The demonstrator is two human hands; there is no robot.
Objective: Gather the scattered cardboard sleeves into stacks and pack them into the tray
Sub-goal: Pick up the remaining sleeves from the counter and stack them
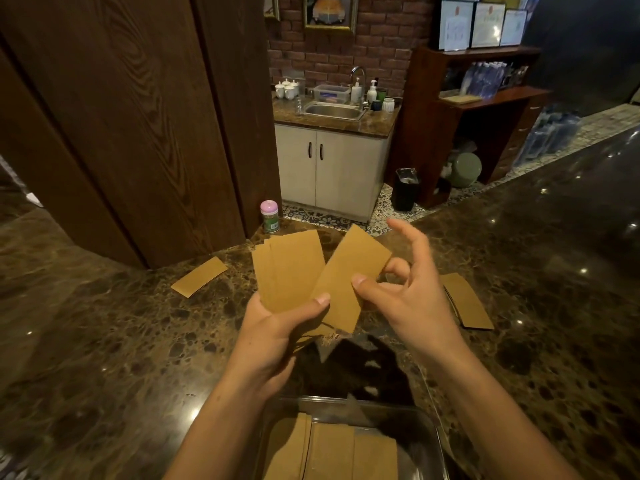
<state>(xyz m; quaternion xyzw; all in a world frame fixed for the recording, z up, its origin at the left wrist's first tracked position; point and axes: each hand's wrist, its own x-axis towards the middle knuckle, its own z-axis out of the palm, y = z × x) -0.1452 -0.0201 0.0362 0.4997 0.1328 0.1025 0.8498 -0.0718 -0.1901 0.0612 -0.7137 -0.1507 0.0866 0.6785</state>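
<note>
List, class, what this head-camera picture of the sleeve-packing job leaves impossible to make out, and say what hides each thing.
1. Tray: its near part is cut off by the bottom edge, so how full it is stays unknown.
2. Sleeves in the left hand: they overlap, so no count.
3. Sleeves on the right: partly behind the right hand.
4. Label on the pink-capped bottle: too small.
5. Framed papers: blurred.

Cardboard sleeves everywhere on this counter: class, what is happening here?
A person is gathering flat brown cardboard sleeves. The left hand holds a fanned stack, and the right hand pinches one more sleeve against it. One loose sleeve and a small pile remain on the dark marble counter. The clear tray already holds some.
</note>
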